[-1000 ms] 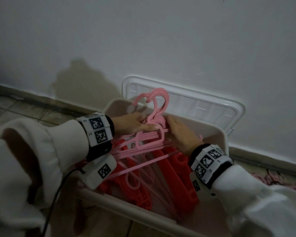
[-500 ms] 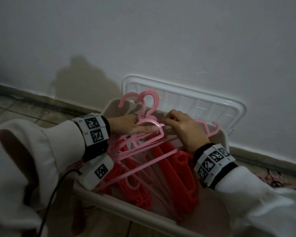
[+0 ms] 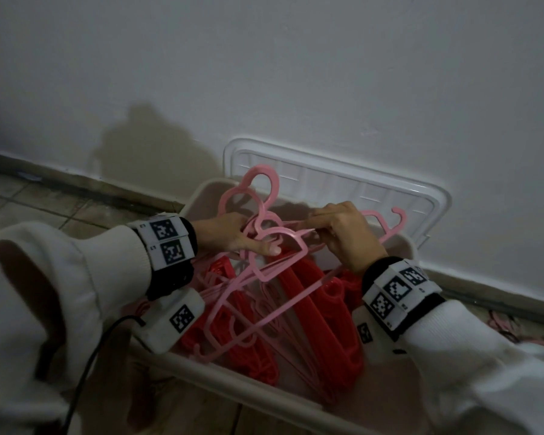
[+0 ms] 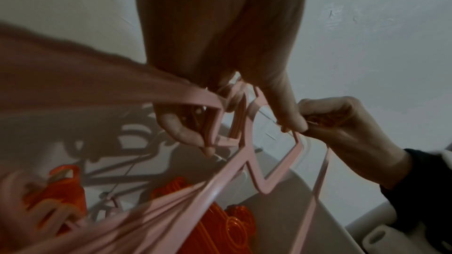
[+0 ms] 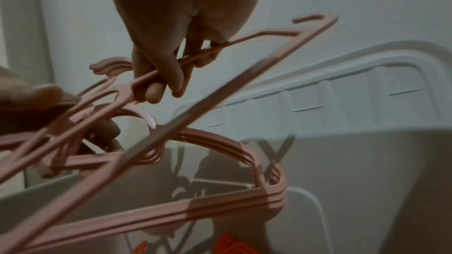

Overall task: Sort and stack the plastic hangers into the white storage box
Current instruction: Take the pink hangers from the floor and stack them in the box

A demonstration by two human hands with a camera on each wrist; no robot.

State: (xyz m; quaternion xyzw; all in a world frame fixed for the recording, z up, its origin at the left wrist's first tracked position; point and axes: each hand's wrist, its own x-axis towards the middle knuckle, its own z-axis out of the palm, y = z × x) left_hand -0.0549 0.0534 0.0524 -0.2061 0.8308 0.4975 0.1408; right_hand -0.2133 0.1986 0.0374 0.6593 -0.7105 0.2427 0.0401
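Two hands are working over the white storage box (image 3: 201,367), which is sitting on the floor against the wall with its lid (image 3: 333,180) leaning upright behind it, probably parked there so it's out of the way while the box is being filled. Down in the box the red hangers (image 3: 311,306) are lying flat in their own pile, so the sorting by colour is looking well along to me. Above them the pink hangers (image 3: 264,271) are being held as a bunch, tilted, with the hooks poking up past the far rim and the lower ends dipping into the box. The left hand (image 3: 230,235) is gripping that bunch near the necks, fingers curled round several at once, thumb lying across the front, which I'm guessing is keeping the hooks lined up. The right hand (image 3: 343,233) is pinching the thin shoulder bar of one pink hanger (image 5: 244,61) that's sticking out sideways to the right, hook end beyond the others; the right wrist view is showing fingers wrapped round that bar. Seems like it's being nudged into line with the bunch so they're nesting properly.
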